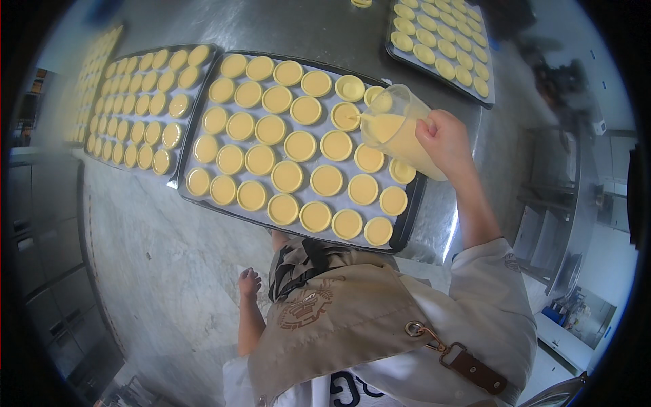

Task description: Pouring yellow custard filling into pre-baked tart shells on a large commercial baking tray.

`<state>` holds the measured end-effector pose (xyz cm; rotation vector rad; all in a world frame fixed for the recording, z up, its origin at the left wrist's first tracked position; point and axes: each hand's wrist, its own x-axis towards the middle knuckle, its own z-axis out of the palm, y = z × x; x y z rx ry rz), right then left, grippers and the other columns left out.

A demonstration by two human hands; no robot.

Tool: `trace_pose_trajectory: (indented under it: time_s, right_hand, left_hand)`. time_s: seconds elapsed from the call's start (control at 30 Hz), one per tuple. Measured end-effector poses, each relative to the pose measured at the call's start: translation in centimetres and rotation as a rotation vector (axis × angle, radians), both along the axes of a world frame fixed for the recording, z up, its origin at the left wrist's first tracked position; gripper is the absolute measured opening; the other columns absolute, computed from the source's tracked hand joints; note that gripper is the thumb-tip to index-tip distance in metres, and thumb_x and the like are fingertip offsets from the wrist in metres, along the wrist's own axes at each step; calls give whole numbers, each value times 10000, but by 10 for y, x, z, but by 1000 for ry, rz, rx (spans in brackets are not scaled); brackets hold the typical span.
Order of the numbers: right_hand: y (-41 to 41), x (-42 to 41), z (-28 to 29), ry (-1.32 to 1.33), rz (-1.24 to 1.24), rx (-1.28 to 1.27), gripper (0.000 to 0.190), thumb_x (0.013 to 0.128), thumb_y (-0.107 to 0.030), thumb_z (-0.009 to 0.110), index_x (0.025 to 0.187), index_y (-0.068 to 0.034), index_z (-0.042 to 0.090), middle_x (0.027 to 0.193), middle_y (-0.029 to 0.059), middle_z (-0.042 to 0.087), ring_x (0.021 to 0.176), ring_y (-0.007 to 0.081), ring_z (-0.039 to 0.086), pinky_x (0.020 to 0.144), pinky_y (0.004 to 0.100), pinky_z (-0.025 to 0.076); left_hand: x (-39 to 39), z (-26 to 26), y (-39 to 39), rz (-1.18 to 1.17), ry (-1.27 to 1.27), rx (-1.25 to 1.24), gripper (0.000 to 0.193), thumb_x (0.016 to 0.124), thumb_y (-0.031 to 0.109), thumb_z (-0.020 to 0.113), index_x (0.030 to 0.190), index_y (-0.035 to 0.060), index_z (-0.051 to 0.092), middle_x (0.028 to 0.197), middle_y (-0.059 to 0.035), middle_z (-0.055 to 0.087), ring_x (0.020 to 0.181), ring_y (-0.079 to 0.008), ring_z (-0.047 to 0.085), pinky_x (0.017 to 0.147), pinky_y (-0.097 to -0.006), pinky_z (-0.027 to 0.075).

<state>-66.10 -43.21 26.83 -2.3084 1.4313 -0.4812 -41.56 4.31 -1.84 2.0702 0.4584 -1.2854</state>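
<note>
My right hand (443,142) grips the handle of a clear plastic jug (407,129) part full of pale yellow liquid. Tilted to the left, the jug sends a thin stream into a tart shell (345,116) near the right of a black baking tray (414,213) lined with white paper. Most shells on this tray hold the liquid. At the far right corner, one tart shell (350,88) looks empty, and another (375,95) is partly hidden by the jug. My left hand (249,282) hangs low beside my apron, fingers loosely curled, with nothing visible in it.
To the left stands a second tray of filled shells (137,109), with another tray (96,86) blurred beyond it. A tray of unfilled shells (442,46) rests at the far right of the steel table (305,30). A few stacked shells (361,3) sit at the top edge.
</note>
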Motion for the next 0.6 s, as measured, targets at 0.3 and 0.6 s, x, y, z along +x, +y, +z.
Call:
trace_pose_trajectory:
  time_s: [0.3,0.6]
  right_hand:
    - [0,-2,-1,-49,-21,-12,240,680,-132,555,575,17,399,586,140,446,518,275,446,481,345,355]
    - [-6,-11,10,-270,-145,23,259,704,-110,540,553,0,361,471,71,347,438,125,307,411,283,288]
  left_hand:
    - [0,5,-4,7,-2,0,308,807,264,449,1047,70,445,801,-43,511,628,-139,500,514,-262,394]
    - [-1,6,-7,11,-9,-13,319,811,241,447,1061,44,434,813,-60,515,612,-145,506,482,-259,391]
